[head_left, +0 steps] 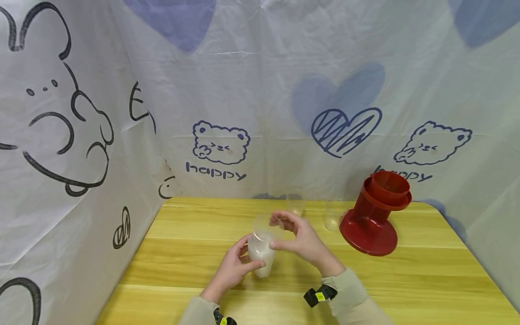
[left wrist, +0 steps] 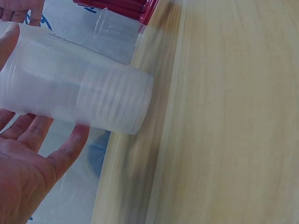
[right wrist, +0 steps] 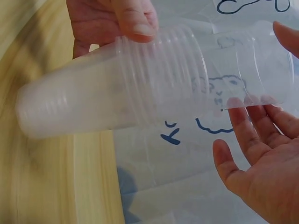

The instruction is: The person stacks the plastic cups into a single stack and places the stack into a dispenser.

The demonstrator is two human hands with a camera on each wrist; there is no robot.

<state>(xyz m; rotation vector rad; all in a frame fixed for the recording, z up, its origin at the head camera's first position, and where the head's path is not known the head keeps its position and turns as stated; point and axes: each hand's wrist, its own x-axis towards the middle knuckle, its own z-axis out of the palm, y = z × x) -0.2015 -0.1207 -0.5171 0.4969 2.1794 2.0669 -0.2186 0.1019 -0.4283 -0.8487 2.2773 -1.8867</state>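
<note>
Gripped a cup stack (right wrist: 88,98) in the left hand (head_left: 232,265), apparently for steadiness, well inside the bench's far edge (head_left: 219,201); grasped the top cup (right wrist: 247,65) in the right hand (head_left: 302,240), seemingly for alignment.

Thin clear plastic, shiny red plastic, grained wood, matt cloth.
In the left grip (head_left: 237,262), the stack (left wrist: 84,81) is smooth plastic, cloudy where walls overlap; the cup (right wrist: 243,53) at the right grip (head_left: 302,241) is clearer, lightly glossy. Beyond the grips, the loose cups (head_left: 335,215) look like the same plastic. Right of them, the stand (head_left: 371,210) is smooth, glossy plastic. Beneath, the desk (head_left: 183,257) looks like smooth, faintly sheened wood; behind, the sheet (head_left: 264,90) is matt and creased. The sleeves (head_left: 353,298) are matt cloth.
</note>
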